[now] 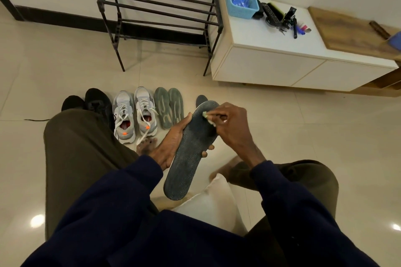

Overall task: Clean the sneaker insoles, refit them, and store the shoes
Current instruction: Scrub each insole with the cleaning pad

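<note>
Right of sneakers (133, 115): left hand (171, 143) grips insole (191, 149) steady, tilted up; right hand (231, 123) pinches wipe (207, 116), scrubbing toe.

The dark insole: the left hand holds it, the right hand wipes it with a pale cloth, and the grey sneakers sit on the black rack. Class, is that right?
No. The head view shows the grey sneakers on the floor, not on the black rack. The rest stands.
</note>
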